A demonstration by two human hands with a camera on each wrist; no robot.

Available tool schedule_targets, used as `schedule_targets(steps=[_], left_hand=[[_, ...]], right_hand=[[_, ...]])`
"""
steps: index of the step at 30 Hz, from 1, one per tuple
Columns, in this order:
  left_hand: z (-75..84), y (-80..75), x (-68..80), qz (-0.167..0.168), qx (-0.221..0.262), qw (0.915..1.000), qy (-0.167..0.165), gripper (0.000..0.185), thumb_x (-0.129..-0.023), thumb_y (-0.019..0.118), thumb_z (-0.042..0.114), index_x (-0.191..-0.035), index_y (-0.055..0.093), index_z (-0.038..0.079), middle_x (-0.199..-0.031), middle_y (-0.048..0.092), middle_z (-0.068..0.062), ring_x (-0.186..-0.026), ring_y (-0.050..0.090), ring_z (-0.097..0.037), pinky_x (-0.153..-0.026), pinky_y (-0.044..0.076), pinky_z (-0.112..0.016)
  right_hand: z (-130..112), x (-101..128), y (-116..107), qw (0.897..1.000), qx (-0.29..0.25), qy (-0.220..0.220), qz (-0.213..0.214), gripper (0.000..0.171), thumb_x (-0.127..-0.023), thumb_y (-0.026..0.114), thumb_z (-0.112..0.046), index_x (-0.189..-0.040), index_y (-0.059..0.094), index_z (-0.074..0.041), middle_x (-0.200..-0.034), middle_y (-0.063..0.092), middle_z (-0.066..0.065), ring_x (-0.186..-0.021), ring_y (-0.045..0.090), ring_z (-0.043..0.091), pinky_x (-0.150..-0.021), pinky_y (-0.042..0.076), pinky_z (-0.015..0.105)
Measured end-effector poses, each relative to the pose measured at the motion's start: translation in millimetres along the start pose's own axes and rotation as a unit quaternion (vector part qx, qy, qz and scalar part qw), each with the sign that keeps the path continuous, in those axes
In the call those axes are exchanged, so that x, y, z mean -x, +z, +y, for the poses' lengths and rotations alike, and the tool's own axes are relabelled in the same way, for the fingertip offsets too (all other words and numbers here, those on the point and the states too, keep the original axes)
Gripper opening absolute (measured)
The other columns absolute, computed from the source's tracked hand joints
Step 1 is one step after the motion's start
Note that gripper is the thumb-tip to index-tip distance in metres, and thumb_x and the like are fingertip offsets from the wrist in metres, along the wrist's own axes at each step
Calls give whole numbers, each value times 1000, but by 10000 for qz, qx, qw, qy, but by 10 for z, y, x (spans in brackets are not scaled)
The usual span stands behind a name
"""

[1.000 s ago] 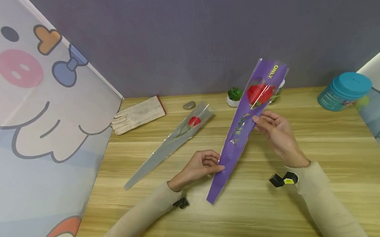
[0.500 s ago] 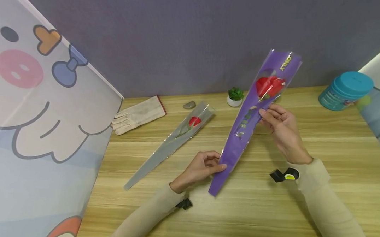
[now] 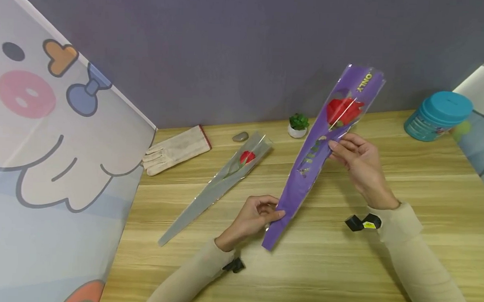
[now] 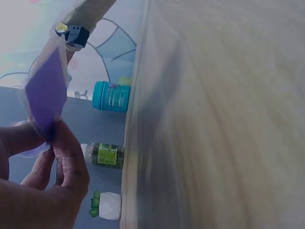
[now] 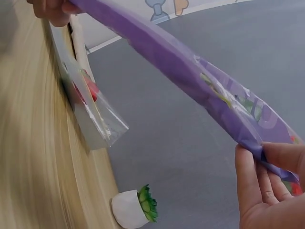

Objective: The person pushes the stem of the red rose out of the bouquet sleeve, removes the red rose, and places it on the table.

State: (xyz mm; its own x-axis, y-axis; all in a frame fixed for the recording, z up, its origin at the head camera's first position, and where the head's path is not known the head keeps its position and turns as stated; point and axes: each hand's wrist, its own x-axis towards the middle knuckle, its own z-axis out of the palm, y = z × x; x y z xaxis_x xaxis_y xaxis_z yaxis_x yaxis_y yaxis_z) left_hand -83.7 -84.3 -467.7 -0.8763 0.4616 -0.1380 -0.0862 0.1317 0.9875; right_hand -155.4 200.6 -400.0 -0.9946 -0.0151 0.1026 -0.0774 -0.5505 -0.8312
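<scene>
A long purple flower sleeve (image 3: pixel 306 172) with a red rose (image 3: pixel 343 111) inside is held up over the wooden table (image 3: pixel 322 271), tilted with its wide end toward the back right. My left hand (image 3: pixel 259 212) pinches its narrow lower end; the left wrist view shows the purple tip (image 4: pixel 45 98) between thumb and fingers. My right hand (image 3: pixel 353 156) pinches the sleeve's edge just below the rose, seen close in the right wrist view as fingers (image 5: pixel 257 186) on the purple film (image 5: pixel 190 62). A second rose in a clear grey sleeve (image 3: pixel 224 179) lies flat to the left.
A white work glove (image 3: pixel 177 149) and a small grey stone (image 3: pixel 240 136) lie at the back left. A tiny potted plant (image 3: pixel 298 124) stands by the wall, a teal jar (image 3: pixel 438 115) at the back right. Cartoon-printed panels (image 3: pixel 43 160) flank both sides.
The sleeve's wide end swung up and to the right with my right hand; its tip rose and shifted slightly. My left hand stayed at the narrow end.
</scene>
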Motion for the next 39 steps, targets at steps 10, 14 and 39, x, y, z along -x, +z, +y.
schedule_targets(steps=[10, 14, 39], left_hand=[[6, 2, -30, 182, 144, 9997, -84, 24, -91, 76, -1, -113, 73, -8, -97, 75, -30, -73, 67, -2, -67, 54, -17], [12, 17, -46, 178, 238, 9994, -155, 25, -90, 77, -1, -113, 72, -10, -100, 75, -30, -76, 69, -2, -70, 56, -17], [22, 78, -112, 90, 444, 9989, -104, 25, -88, 76, -5, -111, 67, -9, -94, 72, -7, -76, 68, -3, -68, 55, -16]], right_hand=[[36, 34, -30, 10000, 42, 25, -56, 18, -97, 61, 13, -109, 70, 3, -92, 80, 7, -82, 78, 13, -73, 63, 23], [64, 40, -16, 9999, 84, 22, -72, 18, -97, 61, 13, -110, 69, 3, -94, 80, 7, -83, 78, 13, -74, 63, 24], [202, 112, 43, 9946, 1025, 141, 49, 20, -96, 67, 8, -113, 66, -4, -91, 78, -1, -80, 75, 7, -73, 63, 22]])
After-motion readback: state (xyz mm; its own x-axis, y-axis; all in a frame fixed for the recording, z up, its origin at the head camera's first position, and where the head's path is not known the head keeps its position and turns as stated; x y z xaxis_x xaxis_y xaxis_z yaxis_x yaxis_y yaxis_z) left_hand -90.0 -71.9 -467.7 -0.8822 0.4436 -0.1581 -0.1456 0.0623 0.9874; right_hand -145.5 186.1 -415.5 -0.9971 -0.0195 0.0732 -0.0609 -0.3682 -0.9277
